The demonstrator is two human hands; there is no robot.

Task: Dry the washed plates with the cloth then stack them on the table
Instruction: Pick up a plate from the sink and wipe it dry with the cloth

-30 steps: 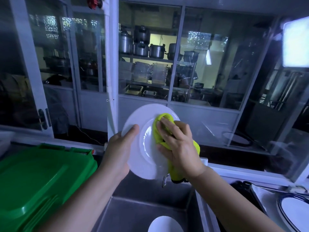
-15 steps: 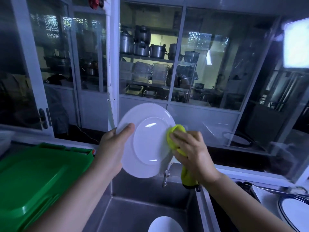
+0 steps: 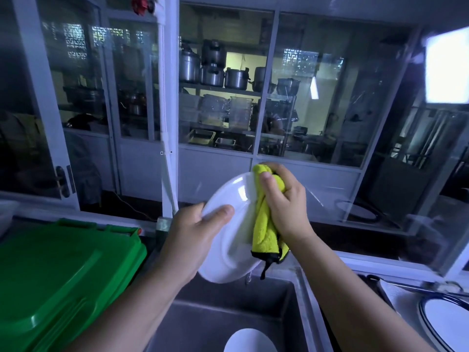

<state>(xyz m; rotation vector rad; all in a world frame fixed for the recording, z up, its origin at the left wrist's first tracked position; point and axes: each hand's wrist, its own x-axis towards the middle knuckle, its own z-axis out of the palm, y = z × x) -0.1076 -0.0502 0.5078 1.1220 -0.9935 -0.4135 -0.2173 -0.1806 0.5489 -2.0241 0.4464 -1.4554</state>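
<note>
Holding white plate up over the sink, tilted, front face toward the camera, well clear of the basin. Gripping its left rim with left hand: thumb laid across the front face and curled onto it, remaining fingers hidden behind the plate, so can't tell how they sit. Clamping yellow cloth with right hand at the plate's upper right rim, above the right half of the sink: thumb pressed onto the cloth on the near side, other fingers wrapped round the bunched fabric on the far side, closed tight with no gap showing. Pinching plate rim between cloth folds there, as far as visible. Leaving the cloth's lower end hanging down over the plate's right edge, black trim and a short black loop dangling at the bottom, above the sink's back wall. Noting a second plate, white, lying in the bottom of the sink, partly cut off by the lower edge of view. Left of the sink: green lid, plastic, sloping. Right of the sink: blue-rimmed plate lying flat, partly out of view. Behind the sink: glass partition, metal pots on a shelf beyond it.
</note>
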